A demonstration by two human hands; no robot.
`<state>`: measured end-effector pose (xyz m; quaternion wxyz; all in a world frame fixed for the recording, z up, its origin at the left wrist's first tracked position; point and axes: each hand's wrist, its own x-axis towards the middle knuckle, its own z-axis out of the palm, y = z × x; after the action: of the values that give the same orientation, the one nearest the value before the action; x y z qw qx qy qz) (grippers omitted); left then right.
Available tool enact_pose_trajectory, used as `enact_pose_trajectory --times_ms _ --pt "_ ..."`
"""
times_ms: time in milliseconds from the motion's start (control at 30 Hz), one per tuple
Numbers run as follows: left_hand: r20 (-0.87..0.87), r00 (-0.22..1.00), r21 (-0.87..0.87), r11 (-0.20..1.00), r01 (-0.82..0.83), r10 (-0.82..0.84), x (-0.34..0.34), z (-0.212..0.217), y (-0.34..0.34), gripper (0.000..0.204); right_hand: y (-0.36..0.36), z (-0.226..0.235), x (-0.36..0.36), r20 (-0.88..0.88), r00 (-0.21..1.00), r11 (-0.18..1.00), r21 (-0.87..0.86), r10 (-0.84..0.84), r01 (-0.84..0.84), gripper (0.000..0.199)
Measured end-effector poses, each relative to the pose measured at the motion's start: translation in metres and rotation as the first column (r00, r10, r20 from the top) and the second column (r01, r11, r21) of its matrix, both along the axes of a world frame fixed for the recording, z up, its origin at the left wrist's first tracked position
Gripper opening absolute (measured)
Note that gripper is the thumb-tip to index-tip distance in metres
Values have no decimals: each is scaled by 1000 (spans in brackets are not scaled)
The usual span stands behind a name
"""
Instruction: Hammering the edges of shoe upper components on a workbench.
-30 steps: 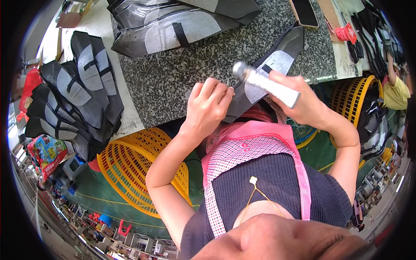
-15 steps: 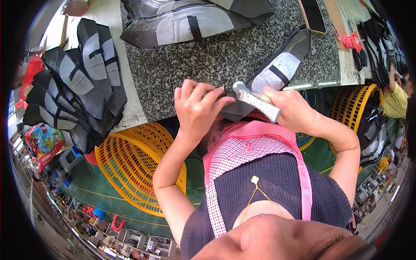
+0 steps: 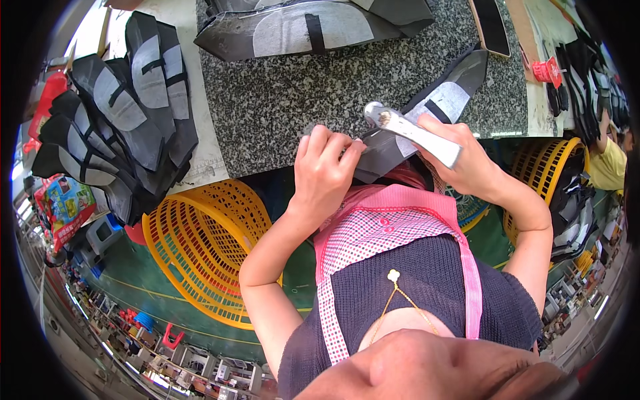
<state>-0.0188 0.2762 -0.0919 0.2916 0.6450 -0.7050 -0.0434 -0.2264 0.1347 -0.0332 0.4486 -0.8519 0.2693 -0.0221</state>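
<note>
On the speckled stone slab (image 3: pixel 267 107) lies a dark, flat shoe-upper piece (image 3: pixel 383 155) with a pale grey patch and a short black strip across it. My left hand (image 3: pixel 323 170) is closed at the near left end of this piece, thumb and fingertips pinching its edge. A metal hammer (image 3: pixel 420 135) is in my right hand (image 3: pixel 470 163), fingers wrapped round its handle, which is mostly hidden. Its silvery head hangs over the piece, the rounded end toward my left hand. Whether the head touches the piece, I cannot tell.
Similar dark pieces (image 3: pixel 137 133) are heaped at the left, and more (image 3: pixel 313 33) lie at the far side. A phone (image 3: pixel 490 27) and a red object (image 3: pixel 547 71) sit at the far right. Yellow baskets (image 3: pixel 200 250) stand below the table edge. Another person's yellow sleeve (image 3: pixel 608 165) shows at right.
The hammer head has turned and come up somewhat, now looking larger. My left hand has shifted right along the piece's near edge. The whole view has moved slightly.
</note>
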Motion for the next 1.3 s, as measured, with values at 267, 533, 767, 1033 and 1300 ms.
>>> enact_pose_trajectory --times_ms 267,533,767,1033,1300 --pt "154 988 -21 1000 3 0 -9 -3 7 14 0 -11 -1 42 998 993 -108 49 -44 17" --pt "162 979 -105 984 142 -124 -45 -21 12 36 -3 -21 7 -28 993 988 -102 113 -115 18" --pt "400 917 -238 965 108 -4 -55 -35 7 28 8 -15 8 -86 985 981 -109 152 -161 14" --pt "-412 896 -109 968 -227 164 31 73 -17 36 -43 1 -56 475 552 724 527 -685 445 48" --pt "515 369 -330 576 -747 774 217 40 57 37 -73 -9 -64 405 574 702 412 -712 580 43"
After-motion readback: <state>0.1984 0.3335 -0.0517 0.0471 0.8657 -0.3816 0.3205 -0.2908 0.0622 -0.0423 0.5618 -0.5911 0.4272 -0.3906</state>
